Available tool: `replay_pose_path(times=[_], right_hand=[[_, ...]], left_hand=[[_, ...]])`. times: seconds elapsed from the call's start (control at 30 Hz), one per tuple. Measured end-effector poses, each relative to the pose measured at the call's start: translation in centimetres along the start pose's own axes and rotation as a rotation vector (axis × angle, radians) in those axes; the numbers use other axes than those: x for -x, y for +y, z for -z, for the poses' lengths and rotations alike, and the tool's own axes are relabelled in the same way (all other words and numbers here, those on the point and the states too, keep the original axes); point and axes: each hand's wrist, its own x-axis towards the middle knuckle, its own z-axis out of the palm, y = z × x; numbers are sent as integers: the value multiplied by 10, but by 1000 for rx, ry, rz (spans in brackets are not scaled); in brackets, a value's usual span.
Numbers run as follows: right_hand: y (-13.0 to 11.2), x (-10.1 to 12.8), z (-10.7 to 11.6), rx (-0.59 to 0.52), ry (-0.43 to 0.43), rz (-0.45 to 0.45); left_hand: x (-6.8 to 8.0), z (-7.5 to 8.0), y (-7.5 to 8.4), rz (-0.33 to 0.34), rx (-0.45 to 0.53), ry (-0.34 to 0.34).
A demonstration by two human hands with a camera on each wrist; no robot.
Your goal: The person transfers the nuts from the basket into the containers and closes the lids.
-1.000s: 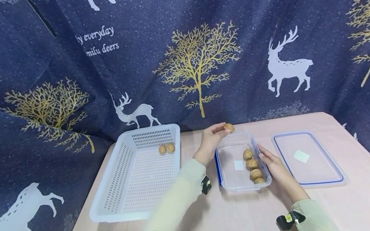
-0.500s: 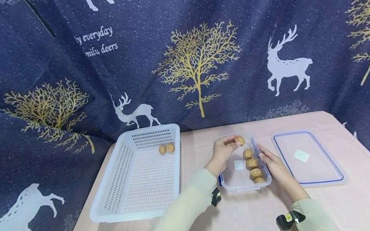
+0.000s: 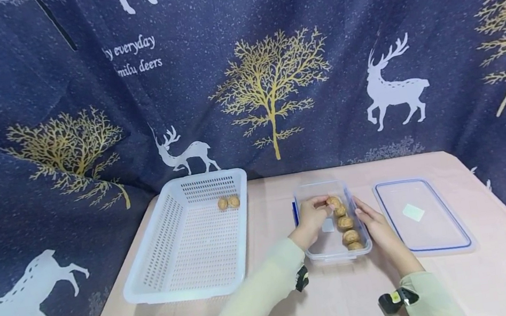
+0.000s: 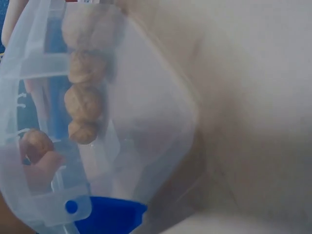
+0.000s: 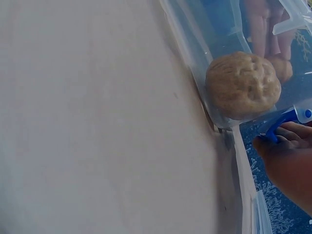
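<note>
Walnuts are lining up along the right wall of the clear container (image 3: 335,246) in the head view, and the left hand (image 3: 312,218) is pinching one more walnut (image 3: 333,202) at the far end of that row, low inside the box. A second ago this same nut was being held in the air beyond the container's far rim; half a second ago it was hovering just over the rim, so the hand has been coming down and toward the person. The right hand (image 3: 376,227) is resting with relaxed fingers against the container's right wall, gripping nothing, and has not shifted. Three other walnuts (image 3: 345,222) are lying in the row where they were. The white basket (image 3: 187,275) is sitting to the left on the pink table (image 3: 493,275) with two walnuts (image 3: 228,202) at its far end, unchanged, and the lid (image 3: 455,245) is lying flat to the right of the container.

Seen from the left wrist, the container (image 4: 161,122) is filling the picture, blurred; the row of nuts (image 4: 83,102) is showing through the plastic, and a fingertip (image 4: 46,168) is curling under the held walnut (image 4: 35,143) just beside the row. A blue latch (image 4: 109,217) is sitting at the near edge.

From the right wrist, one walnut (image 5: 243,85) is pressing against the clear wall (image 5: 195,44), and the right hand's fingers (image 5: 285,139) are lying beside a blue clip.
</note>
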Motion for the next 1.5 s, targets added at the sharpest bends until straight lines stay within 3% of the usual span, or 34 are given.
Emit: replay_pose_path(times=[0.27, 0.83, 1.2, 1.5], right_hand=[[3, -1, 1, 11, -2, -26], [2, -1, 1, 20, -1, -4], [0, 0, 0, -14, -2, 2], [-1, 0, 0, 3, 1, 8]], left_hand=[[2, -6, -10, -24, -69, 57], [3, -12, -23, 69, -109, 123], [3, -14, -28, 26, -109, 134], [4, -12, -25, -27, -172, 154]])
